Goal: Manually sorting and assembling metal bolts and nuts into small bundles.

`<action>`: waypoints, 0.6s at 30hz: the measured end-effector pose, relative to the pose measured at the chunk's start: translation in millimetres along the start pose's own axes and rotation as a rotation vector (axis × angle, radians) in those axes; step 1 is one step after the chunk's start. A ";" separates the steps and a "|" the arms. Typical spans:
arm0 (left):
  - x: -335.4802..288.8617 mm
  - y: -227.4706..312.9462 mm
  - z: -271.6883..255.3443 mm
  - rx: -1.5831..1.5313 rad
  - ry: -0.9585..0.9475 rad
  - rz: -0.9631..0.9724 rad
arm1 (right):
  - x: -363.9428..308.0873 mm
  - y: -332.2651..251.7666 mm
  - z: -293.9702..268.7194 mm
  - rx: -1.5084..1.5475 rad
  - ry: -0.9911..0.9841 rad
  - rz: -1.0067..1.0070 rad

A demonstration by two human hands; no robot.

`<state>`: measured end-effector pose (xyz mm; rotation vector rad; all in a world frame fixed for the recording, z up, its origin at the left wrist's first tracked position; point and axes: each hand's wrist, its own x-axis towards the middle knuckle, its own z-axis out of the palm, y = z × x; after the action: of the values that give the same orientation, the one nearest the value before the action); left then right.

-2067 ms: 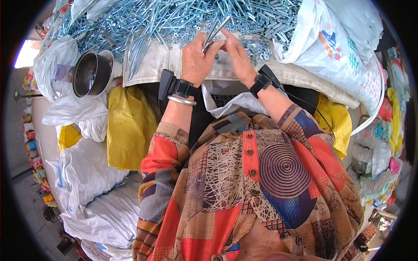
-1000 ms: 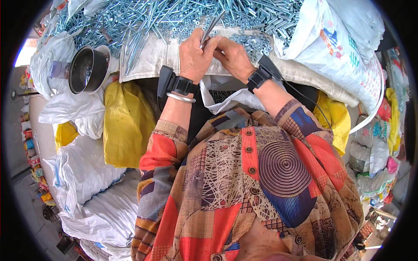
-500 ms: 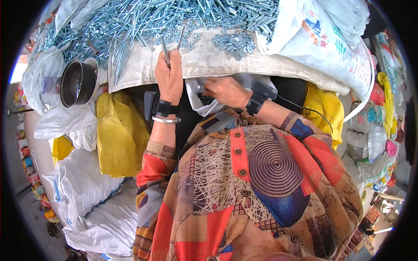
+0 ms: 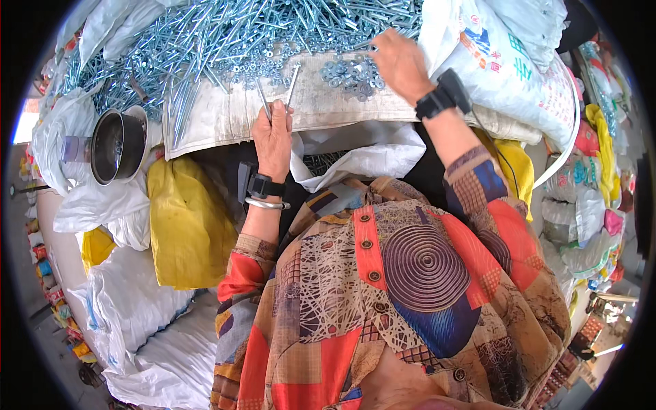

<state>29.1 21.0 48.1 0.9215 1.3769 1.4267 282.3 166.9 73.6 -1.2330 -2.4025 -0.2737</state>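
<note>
My left hand is closed around two slim metal rods, which stick up apart from each other over the cloth edge. Farther right, my right hand reaches over the pile with its fingers bent and slightly apart, and nothing shows in them. It is nearest to the loose washers and the metal pieces behind them. A big heap of shiny bolts spreads across the far side. Between my wrists, a white bag hangs open at my lap, with dark metal pieces inside.
A dark round pot stands at the left among white plastic bags. Yellow cloth hangs below it, with more yellow cloth at the right. A full white printed sack borders the heap on the right. A pale cloth lies under the hardware.
My right hand has left the white bag's mouth and moved up and right to the heap. My left hand, still holding the rods, has dropped slightly toward me.
</note>
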 end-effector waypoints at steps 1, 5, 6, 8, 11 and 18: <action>-0.9 -1.8 0.4 -0.001 0.002 0.001 | 9.1 5.1 -13.8 -0.102 -0.042 0.096; -5.1 -4.7 9.2 0.019 -0.061 -0.012 | 3.3 34.2 3.1 -0.192 -0.122 0.147; -6.0 -7.0 10.3 0.022 -0.066 -0.001 | 2.3 35.3 4.2 -0.177 -0.088 0.116; -6.9 -12.2 9.2 0.037 -0.083 0.007 | -0.6 38.6 5.3 -0.168 0.023 0.040; -12.2 -9.3 8.2 0.039 -0.111 -0.080 | 1.0 23.6 0.5 0.444 0.107 0.280; -22.4 -11.0 24.7 0.043 -0.195 -0.040 | -10.9 -61.7 -26.8 1.713 0.002 0.528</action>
<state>60.4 6.7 41.3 1.0273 1.2771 1.2466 245.4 113.2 93.6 -0.7734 -1.2444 1.5382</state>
